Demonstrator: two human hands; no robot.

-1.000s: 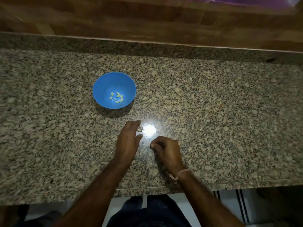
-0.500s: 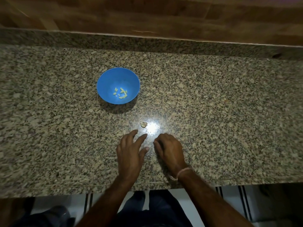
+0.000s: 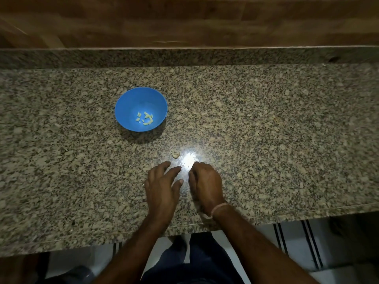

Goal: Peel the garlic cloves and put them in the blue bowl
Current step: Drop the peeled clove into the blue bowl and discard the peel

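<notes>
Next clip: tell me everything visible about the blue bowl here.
The blue bowl is round, plain and smooth, plastic by its look. It stands upright on the speckled granite counter, left of centre. Several small pale peeled cloves lie loose at its bottom. Outside, only the counter touches it; the left hand and right hand are nearer the front edge, apart from it.

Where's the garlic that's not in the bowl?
In the head view's middle, the garlic clove lies on the counter just past the left hand, left of the glare, nearer than the blue bowl.
</notes>
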